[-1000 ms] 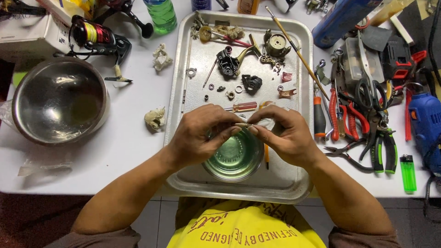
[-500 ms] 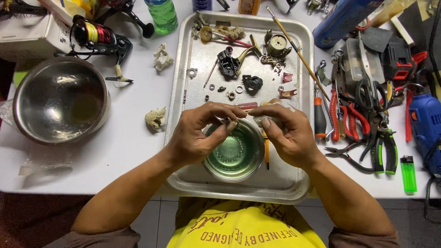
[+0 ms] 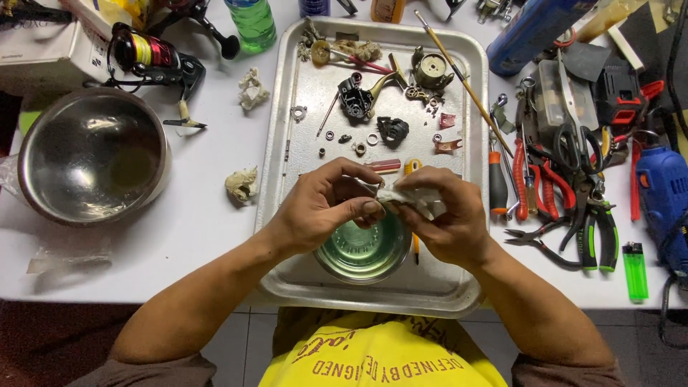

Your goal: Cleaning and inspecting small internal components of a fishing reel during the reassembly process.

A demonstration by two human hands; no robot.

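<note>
My left hand (image 3: 326, 204) and my right hand (image 3: 444, 215) meet over a small round metal dish (image 3: 362, 251) of greenish liquid, near the front of a steel tray (image 3: 287, 179). Between the fingertips of both hands sits a crumpled white tissue (image 3: 412, 199). Whatever it wraps is hidden. Small dark reel parts (image 3: 373, 118), washers and screws lie scattered on the far half of the tray. A thin brush (image 3: 466, 86) rests diagonally across the tray's far right corner.
A large steel bowl (image 3: 93, 154) stands at the left. A fishing reel (image 3: 154, 61) and a green bottle (image 3: 251, 21) are at the back. Pliers, cutters and screwdrivers (image 3: 552, 193) crowd the right side, with a blue drill (image 3: 663, 197) and a green lighter (image 3: 634, 269). Tissue wads (image 3: 242, 185) lie left of the tray.
My hands have drawn closer together over the dish. The white tissue now shows more clearly between the fingers of both hands.
</note>
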